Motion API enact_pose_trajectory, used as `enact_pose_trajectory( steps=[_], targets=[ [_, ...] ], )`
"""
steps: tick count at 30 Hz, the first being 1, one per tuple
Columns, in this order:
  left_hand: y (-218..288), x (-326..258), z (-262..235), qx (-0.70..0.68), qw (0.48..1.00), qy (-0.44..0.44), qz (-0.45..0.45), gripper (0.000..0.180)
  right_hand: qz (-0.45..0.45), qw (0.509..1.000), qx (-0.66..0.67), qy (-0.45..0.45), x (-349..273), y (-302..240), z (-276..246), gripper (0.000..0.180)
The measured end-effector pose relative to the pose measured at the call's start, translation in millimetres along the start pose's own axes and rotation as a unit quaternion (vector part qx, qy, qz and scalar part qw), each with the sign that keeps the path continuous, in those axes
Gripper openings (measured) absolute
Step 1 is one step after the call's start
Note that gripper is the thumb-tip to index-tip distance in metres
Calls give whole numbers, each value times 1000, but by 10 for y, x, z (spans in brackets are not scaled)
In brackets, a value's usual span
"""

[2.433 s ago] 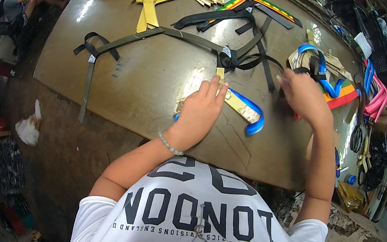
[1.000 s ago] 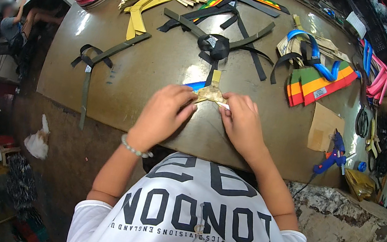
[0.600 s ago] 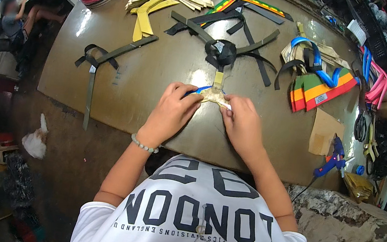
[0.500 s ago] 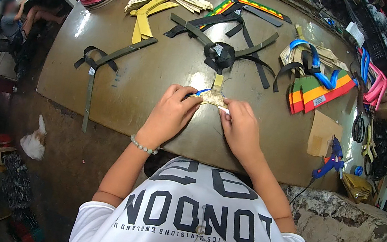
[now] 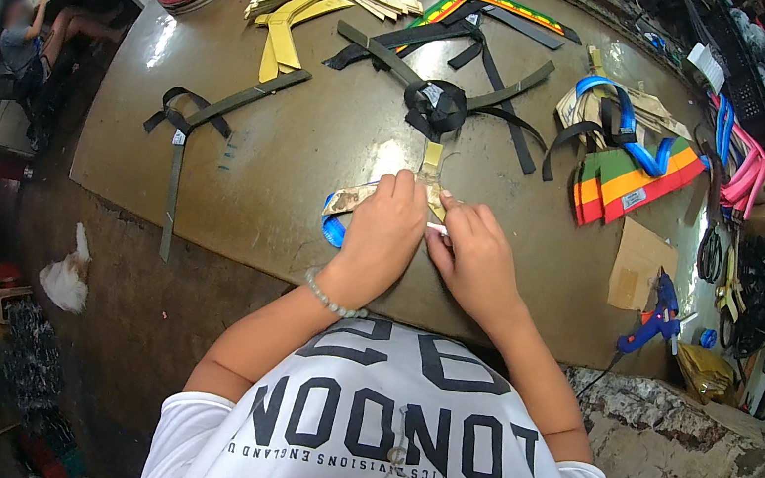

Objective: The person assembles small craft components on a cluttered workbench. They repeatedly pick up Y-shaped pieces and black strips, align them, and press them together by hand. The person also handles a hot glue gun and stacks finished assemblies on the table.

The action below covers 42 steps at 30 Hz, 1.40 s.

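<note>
Strap-making workshop: webbing straps (image 5: pixel 443 109), glue gun (image 5: pixel 655 317)

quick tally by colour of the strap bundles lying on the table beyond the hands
Black webbing tangle: 1
Olive strap: 1
Yellow and cream straps: 1
Blue strap loop: 1
Striped red, orange and green pieces: 1
Total: 5

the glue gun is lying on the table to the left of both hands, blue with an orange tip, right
Not quite. In the head view the blue glue gun lies on the table to the right of both hands, beyond the right hand, beside a piece of cardboard. The left hand is farther from it.
</note>
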<state>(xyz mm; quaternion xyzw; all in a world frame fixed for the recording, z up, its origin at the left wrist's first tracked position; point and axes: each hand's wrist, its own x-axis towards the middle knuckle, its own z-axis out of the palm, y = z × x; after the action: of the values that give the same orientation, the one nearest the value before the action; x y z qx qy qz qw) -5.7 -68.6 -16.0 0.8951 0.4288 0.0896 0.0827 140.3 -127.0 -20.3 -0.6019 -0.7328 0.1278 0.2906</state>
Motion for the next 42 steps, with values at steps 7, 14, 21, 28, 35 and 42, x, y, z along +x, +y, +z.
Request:
enact_pose_trajectory(
  steps=[7,14,21,28,35,42],
  targets=[
    [117,104,101,189,978,80,39,49,127,956,240,-114,398,505,-481,28],
    [112,157,147,187,980,61,37,41,-92,982,122,-108,946,669,-237,21],
    [123,186,140,199,976,90,28,36,-154,981,79,-91,992,751,-87,25],
    [140,211,147,215,973,77,24,31,-194,979,-10,-61,883,727,-63,32],
    [150,213,162,236,967,90,24,34,-181,981,-55,-43,729,756,-85,35],
    [109,183,172,246,965,81,40,40,-79,994,70,25,681,576,-294,30]
  ],
)
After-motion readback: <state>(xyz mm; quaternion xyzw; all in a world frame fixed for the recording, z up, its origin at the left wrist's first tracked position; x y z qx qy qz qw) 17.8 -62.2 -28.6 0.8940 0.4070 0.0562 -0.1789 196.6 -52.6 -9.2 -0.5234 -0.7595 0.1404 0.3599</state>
